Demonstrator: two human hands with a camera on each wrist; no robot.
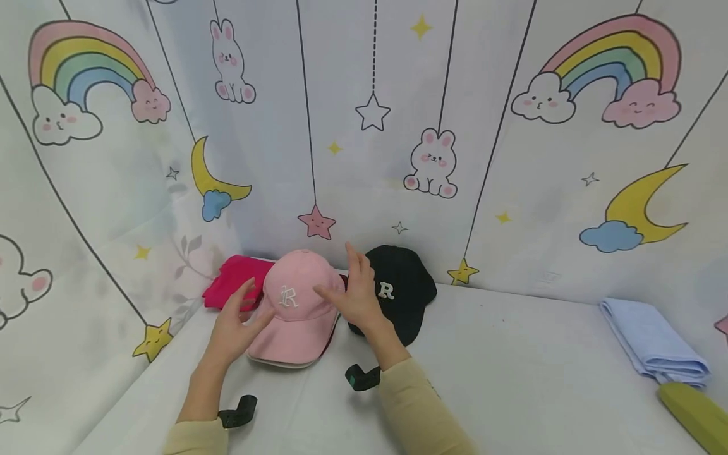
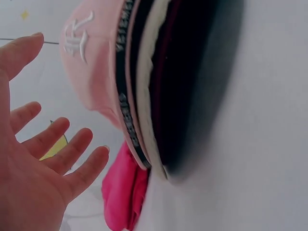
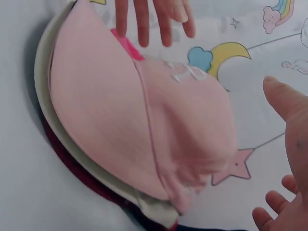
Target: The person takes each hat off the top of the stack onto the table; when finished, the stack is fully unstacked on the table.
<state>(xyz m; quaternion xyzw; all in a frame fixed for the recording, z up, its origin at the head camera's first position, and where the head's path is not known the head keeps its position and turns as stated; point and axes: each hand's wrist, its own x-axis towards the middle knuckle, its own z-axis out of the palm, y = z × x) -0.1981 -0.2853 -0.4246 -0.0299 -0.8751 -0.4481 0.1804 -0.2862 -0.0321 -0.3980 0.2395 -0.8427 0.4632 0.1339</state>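
Beige sleeves (image 1: 421, 404) lead to left hand (image 1: 233, 325) and right hand (image 1: 358, 297), both spread, flanking the pink cap (image 1: 301, 278) stacked on the worktop (image 1: 512, 366); right hand partly blocks black cap (image 1: 406, 278); only left wrist view shows a lettered band (image 2: 121, 79) there

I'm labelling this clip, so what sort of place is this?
Probably an indoor space, perhaps a child's room or a filming corner: a cartoon-printed backdrop stands behind a white tabletop, where a pink cap sits beside a black cap.
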